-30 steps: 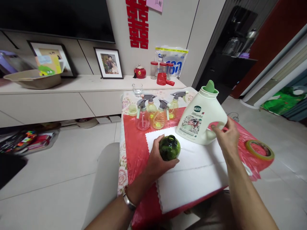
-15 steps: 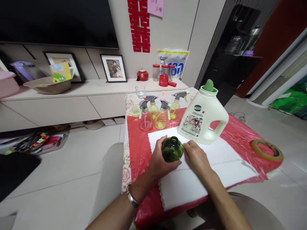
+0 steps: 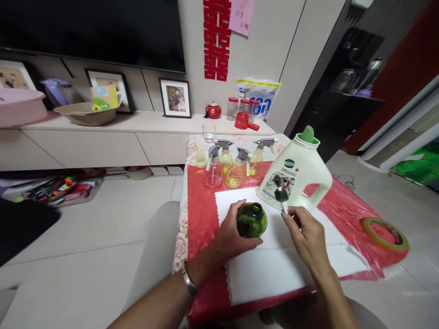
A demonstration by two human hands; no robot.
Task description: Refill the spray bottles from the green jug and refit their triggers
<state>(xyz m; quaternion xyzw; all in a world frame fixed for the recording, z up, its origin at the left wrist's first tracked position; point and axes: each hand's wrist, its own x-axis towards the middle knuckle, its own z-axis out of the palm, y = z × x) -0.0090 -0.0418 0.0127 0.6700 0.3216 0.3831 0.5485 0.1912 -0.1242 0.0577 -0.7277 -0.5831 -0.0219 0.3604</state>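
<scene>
My left hand is wrapped round a dark green, round glass-like bottle, its open neck tilted up and to the right. In my right hand is a small dark green spray head, pinched by its white lower part between thumb and fingers. The spray head is upright, to the right of the bottle and apart from it, in front of a large pale green detergent jug. Both hands are above a white cloth with a scalloped edge.
Several spray bottles with grey heads, among them a pink one, stand behind the cloth. A green lid and a glass cup are farther back. At the right lies a roll of tape on the red plastic sheet.
My right hand has moved away from the bottle to the right and lifted, and the spray head now shows in it. The left hand still holds the bottle. The view has shifted slightly.
</scene>
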